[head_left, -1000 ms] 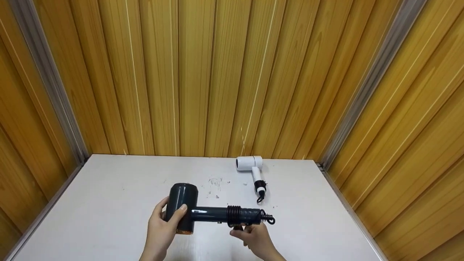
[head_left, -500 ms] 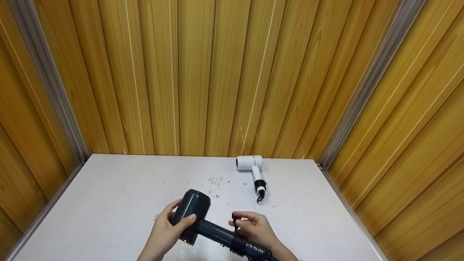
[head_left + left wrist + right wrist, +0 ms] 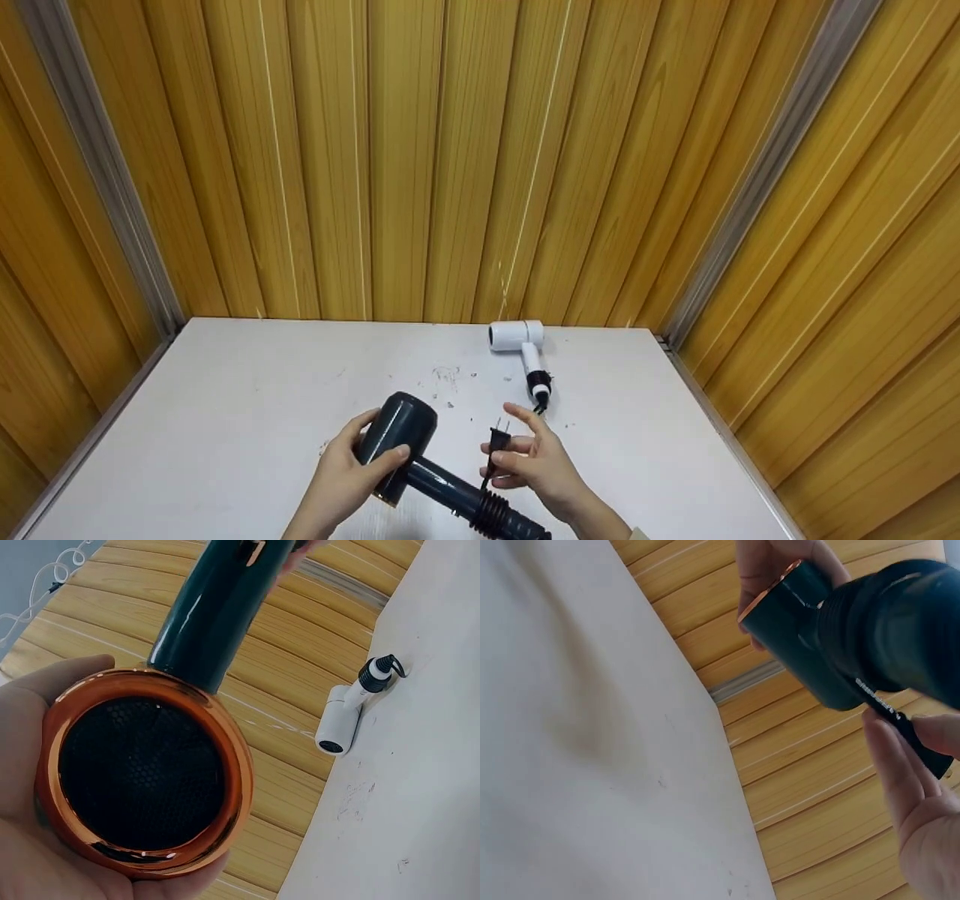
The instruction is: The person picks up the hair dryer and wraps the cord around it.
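A dark green hair dryer (image 3: pixel 401 426) is held above the table, its handle slanting down to the right. My left hand (image 3: pixel 341 469) grips its barrel, thumb across the front. In the left wrist view the copper-coloured rim (image 3: pixel 238 765) surrounds a dark mesh grille. Black cord (image 3: pixel 491 513) is coiled round the handle. Beside the handle, my right hand (image 3: pixel 551 469) pinches the black two-pin plug (image 3: pixel 499 440) between thumb and fingers, index finger raised. The plug's pins point up and away; its short free cord runs back to the coil, as the right wrist view also shows.
A white hair dryer (image 3: pixel 516 336) with black cord wound round its handle lies at the back of the white table (image 3: pixel 247 420). Wood-patterned panels (image 3: pixel 405 165) enclose the table at the back and sides. Small dark marks (image 3: pixel 446 375) speckle the tabletop.
The dark green hair dryer has tilted, its handle end swinging down. My right hand has moved up from below the handle with the plug, drawing it away from the coil and turning its pins upward.
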A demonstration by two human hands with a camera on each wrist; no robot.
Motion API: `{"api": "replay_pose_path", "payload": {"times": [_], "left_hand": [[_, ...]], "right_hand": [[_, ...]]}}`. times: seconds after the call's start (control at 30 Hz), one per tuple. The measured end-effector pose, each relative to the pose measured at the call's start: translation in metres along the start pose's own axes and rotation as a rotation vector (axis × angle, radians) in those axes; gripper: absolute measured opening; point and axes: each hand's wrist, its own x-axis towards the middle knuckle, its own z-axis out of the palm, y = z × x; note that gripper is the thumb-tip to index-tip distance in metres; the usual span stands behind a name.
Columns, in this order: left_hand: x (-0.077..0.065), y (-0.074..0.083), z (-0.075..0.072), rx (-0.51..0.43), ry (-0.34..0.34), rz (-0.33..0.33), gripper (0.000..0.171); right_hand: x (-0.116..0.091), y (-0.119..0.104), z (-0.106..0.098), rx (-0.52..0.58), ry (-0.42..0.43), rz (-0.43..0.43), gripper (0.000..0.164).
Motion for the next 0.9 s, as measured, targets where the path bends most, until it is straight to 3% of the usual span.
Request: {"api": "replay_pose_path", "payload": {"times": [0.17, 0.27, 0.37, 0.47, 0.53, 0.67, 0.9], "left_hand": [[0.003, 0.001, 0.004, 0.098, 0.049, 0.003, 0.079], [0.006, 0.000, 0.008, 0.173, 0.096, 0.002, 0.080], [0.010, -0.003, 0.012, 0.219, 0.146, -0.004, 0.080], [0.015, -0.006, 0.016, 0.239, 0.185, -0.013, 0.080], [0.019, -0.009, 0.019, 0.246, 0.202, -0.014, 0.080], [0.026, -0.012, 0.024, 0.275, 0.215, 0.010, 0.080], [0.041, -0.018, 0.022, 0.303, 0.181, 0.004, 0.078]], "right_hand": [[-0.005, -0.004, 0.009, -0.058, 0.027, 0.012, 0.044], [-0.010, -0.003, 0.019, -0.142, 0.075, -0.037, 0.031], [-0.016, 0.003, 0.032, -0.373, 0.134, -0.166, 0.025], [-0.020, 0.012, 0.044, -0.672, 0.211, -0.312, 0.022], [-0.020, 0.021, 0.051, -0.850, 0.263, -0.378, 0.022], [-0.017, 0.039, 0.057, -1.083, 0.339, -0.472, 0.027], [-0.007, 0.068, 0.045, -1.355, 0.414, -0.744, 0.069]]}}
